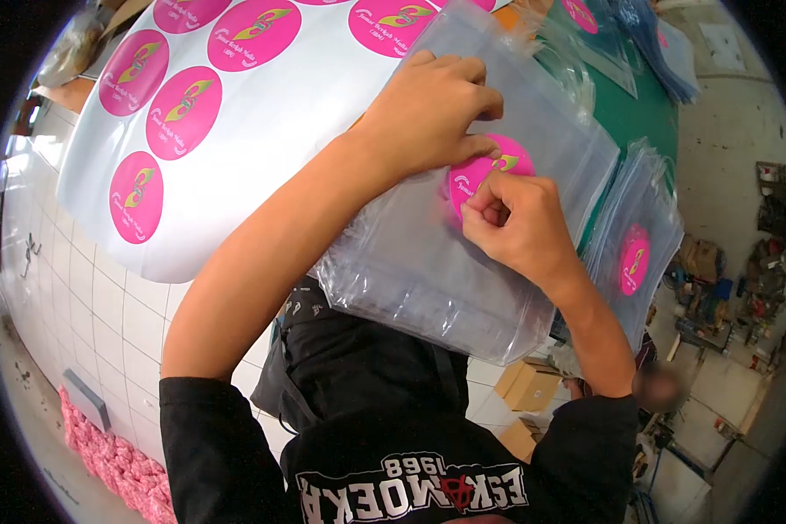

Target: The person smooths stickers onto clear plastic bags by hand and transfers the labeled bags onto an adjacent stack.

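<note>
A round pink sticker [506, 150] with a yellow-green leaf design lies on a stack of clear plastic bags [410, 236] in front of me. My left hand [437, 109] rests on the bags above it, fingers bent, thumb apart from them and touching the sticker's upper left edge. My right hand [524, 227] has thumb and index finger pinched at the sticker's lower edge; the fingers partly cover it. At upper left, beside the bags, a white sheet [253, 131] carries several matching stickers [183, 112].
Bags bearing pink stickers [635, 259] lie on the green tabletop [655, 122] at right, with more bags [655, 48] at the far right corner. Cardboard boxes [530, 384] stand on the tiled floor below. Another person is partly visible at lower right. Pink braided material [118, 463] lies at lower left.
</note>
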`<state>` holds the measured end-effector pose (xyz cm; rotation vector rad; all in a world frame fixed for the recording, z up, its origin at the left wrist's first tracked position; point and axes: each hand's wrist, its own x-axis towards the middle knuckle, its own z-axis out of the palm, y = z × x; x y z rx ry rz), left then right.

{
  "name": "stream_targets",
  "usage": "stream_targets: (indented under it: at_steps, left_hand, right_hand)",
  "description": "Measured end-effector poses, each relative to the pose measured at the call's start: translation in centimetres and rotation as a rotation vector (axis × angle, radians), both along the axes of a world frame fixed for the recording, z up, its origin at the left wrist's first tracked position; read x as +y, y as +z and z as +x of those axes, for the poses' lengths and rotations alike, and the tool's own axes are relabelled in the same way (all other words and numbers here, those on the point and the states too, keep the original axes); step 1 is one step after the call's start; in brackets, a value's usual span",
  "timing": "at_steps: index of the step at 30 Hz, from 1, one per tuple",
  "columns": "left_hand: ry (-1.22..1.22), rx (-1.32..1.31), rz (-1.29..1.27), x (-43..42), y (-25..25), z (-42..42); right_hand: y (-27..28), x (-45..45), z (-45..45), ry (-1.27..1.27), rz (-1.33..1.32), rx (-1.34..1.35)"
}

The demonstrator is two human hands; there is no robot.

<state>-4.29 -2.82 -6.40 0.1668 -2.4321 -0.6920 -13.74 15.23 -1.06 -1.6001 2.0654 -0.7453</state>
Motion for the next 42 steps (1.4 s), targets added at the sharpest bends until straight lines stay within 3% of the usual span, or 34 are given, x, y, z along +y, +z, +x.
stream_targets:
  at_steps: [3, 6, 8, 14, 18, 21, 30, 36, 38, 42]
  left_hand:
    - [-0.007, -0.023, 0.007, -0.1, 0.1, 0.1]
    - [-0.008, -0.003, 0.003, -0.1, 0.0, 0.0]
    - [-0.01, 0.013, 0.0, -0.1, -0.2, 0.0]
    - [-0.01, -0.015, 0.002, -0.1, 0.0, 0.1]
    - [-0.009, -0.015, 0.0, -0.1, 0.0, -0.1]
    - [-0.024, 0.021, -0.002, -0.2, -0.2, 0.0]
    - [-0.009, -0.016, 0.001, -0.1, -0.1, -0.2]
    - [-0.012, -0.011, -0.003, 0.0, -0.1, -0.1]
    - [-0.014, -0.006, -0.002, -0.1, 0.0, -0.1]
    - [-0.009, -0.003, -0.002, -0.1, -0.2, 0.0]
  right_hand:
    - [0.1, 0.1, -0.3, 0.044, 0.008, -0.004]
    - [0.4, 0.1, -1.0, 0.04, 0.118, -0.174]
    - [-0.1, 0.2, -1.5, -0.087, 0.139, -0.269]
    - [0.4, -0.1, -0.2, -0.024, 0.077, -0.065]
    - [0.3, 0.0, -0.6, 0.057, 0.067, -0.069]
    - [0.0, -0.1, -0.9, -0.074, 0.139, -0.287]
    - [-0.1, -0.1, 0.7, 0.017, -0.014, 0.061]
    - [-0.1, 0.4, 0.8, 0.071, 0.053, -0.07]
    - [-1.0, 0.5, -0.2, -0.092, 0.033, -0.373]
    - [-0.8, 0.3, 0.3, -0.126, -0.001, -0.294]
